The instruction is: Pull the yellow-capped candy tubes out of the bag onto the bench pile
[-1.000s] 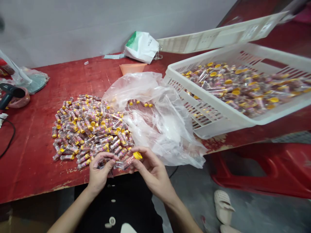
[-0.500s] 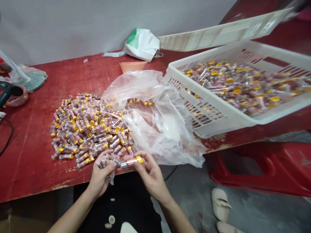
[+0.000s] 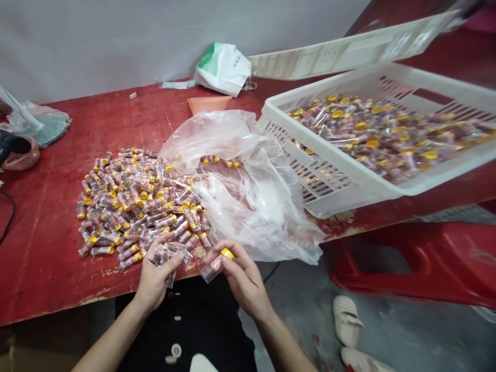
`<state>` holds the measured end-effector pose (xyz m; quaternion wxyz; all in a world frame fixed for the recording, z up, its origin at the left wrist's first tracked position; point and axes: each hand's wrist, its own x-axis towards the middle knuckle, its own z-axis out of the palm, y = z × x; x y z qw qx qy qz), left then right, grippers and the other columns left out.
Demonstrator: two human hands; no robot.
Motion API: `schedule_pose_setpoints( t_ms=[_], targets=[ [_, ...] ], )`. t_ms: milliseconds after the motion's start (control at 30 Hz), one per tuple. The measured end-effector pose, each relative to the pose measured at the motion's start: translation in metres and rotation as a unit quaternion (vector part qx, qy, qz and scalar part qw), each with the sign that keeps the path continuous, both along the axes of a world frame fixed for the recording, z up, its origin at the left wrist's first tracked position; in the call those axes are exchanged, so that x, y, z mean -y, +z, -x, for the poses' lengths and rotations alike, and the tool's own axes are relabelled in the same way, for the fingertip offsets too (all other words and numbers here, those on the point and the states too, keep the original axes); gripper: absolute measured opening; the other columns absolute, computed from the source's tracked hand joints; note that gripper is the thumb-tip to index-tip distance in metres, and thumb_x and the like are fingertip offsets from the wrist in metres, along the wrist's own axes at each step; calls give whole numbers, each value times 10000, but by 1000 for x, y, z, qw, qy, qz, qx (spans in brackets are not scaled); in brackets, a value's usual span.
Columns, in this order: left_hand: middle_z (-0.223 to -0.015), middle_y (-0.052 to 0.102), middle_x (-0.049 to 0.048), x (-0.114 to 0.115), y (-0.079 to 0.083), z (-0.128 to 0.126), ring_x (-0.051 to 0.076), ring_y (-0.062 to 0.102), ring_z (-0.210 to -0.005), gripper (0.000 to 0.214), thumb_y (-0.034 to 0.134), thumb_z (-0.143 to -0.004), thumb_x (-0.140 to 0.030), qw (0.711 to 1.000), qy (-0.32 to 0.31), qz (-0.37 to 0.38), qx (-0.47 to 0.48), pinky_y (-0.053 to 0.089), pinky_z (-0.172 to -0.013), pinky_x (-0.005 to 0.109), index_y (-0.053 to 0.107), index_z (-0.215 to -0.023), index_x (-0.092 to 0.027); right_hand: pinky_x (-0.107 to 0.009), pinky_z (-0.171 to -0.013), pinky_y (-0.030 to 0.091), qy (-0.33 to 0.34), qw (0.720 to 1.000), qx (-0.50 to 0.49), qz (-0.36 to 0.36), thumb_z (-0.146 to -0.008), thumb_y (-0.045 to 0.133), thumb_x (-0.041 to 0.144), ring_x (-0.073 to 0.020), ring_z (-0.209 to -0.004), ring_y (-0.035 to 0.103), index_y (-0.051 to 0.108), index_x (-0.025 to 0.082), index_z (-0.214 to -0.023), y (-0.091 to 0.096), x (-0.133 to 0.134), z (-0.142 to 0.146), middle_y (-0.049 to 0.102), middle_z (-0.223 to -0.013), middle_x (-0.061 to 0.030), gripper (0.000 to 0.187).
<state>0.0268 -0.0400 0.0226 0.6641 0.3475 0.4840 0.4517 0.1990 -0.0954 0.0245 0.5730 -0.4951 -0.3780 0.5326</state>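
Red-painted surface (image 3: 46, 268), worn along its front edge, stretches across the view below a grey wall (image 3: 116, 46). A heap of small clear tubes (image 3: 135, 206) with yellow caps lies at about 10 o'clock from the hands, a crumpled clear plastic bag (image 3: 248, 201) at 12 o'clock, and a white plastic basket (image 3: 387, 170) full of similar tubes at 2 o'clock. The left hand (image 3: 155, 281) is curled around a small bunch of tubes (image 3: 166, 256), just at the surface's front edge. The right hand (image 3: 244, 279) grasps a single tube (image 3: 215, 263) between thumb and fingers, its yellow cap (image 3: 227, 253) pointing up. The left forearm (image 3: 108, 341) and right forearm (image 3: 287, 341) rise from the bottom of the view, bringing the hands close together. Tubes on the heap's near side lie close to that edge, so a brushing wrist could roll some onto the floor (image 3: 294, 310). A loose grip could drop the single tube there too.
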Motion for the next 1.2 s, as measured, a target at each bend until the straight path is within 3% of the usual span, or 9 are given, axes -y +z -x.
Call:
schedule_pose_setpoints(
  t_ms=[233, 433, 567, 700, 800, 867, 933, 1067, 1200],
  targets=[
    [-896, 724, 19, 5, -3, -1, 145, 662, -791, 420, 823, -697, -267, 1000, 20, 9, -2, 500, -759, 263, 669, -1082, -203, -284, -662, 447, 29, 957, 273, -93, -900, 592, 241, -164, -710, 560, 645, 209, -853, 0, -16, 10, 628, -769, -21, 78],
    [-894, 734, 36, 8, -4, -5, 152, 666, -805, 454, 848, -660, -293, 997, 67, 39, 5, 502, -703, 245, 664, -1063, -192, -284, -650, 455, 71, 951, 286, -89, -888, 622, 259, -165, -706, 592, 641, 219, -1017, 5, -21, 13, 676, -861, -33, 137],
    [-1030, 724, 54, 10, -6, -5, 86, 593, -618, 458, 805, -718, -315, 998, 58, 10, -1, 478, -580, 222, 648, -1137, -217, -316, -720, 454, 13, 930, 339, -142, -909, 526, 172, -188, -764, 589, 638, 210, -867, 6, -25, 12, 668, -804, -41, 125],
    [-872, 668, 23, 12, -2, -4, 56, 517, -566, 435, 798, -721, -390, 995, 81, 49, 25, 391, -471, 166, 656, -1075, -179, -315, -663, 411, -61, 859, 475, -180, -919, 512, 164, -189, -705, 508, 665, 208, -888, 7, -27, 3, 595, -719, -40, 163],
    [-691, 563, -24, 16, 7, -13, 19, 346, -459, 426, 770, -733, -477, 993, 12, 104, 58, 195, -375, 137, 644, -951, -133, -311, -611, 372, -33, 771, 589, -240, -929, 523, 186, -193, -674, 469, 702, 220, -869, 7, -24, -1, 568, -671, -45, 192],
    [-621, 487, -57, 16, 13, -20, 14, 307, -448, 389, 795, -711, -452, 991, 8, 113, 64, 159, -374, 136, 599, -825, -136, -314, -607, 376, 3, 746, 602, -286, -932, 537, 196, -191, -655, 464, 710, 225, -885, 8, -21, 0, 577, -664, -43, 182],
    [-602, 447, -70, 15, 17, -25, 20, 333, -466, 376, 833, -676, -388, 992, 43, 104, 61, 175, -381, 135, 553, -753, -149, -317, -640, 407, 21, 784, 549, -291, -936, 528, 194, -193, -685, 496, 691, 214, -993, 8, -17, 1, 609, -723, -48, 173],
    [-638, 490, -46, 11, 20, -24, 35, 388, -525, 350, 850, -654, -361, 993, 71, 76, 47, 217, -400, 132, 610, -775, -137, -291, -668, 451, 17, 952, 281, -118, -983, 439, 247, -172, -758, 568, 597, 206, -1110, 9, -12, 7, 622, -890, -48, 207],
    [-607, 482, -48, 10, 18, -19, 28, 357, -512, 344, 871, -624, -352, 995, 76, 55, 31, 236, -410, 133, 656, -764, -124, -236, -555, 382, 28, 994, 103, -3, -918, 596, 373, -102, -571, 447, 606, 198, -969, 7, -19, 21, 520, -719, 29, 183]
  ],
)
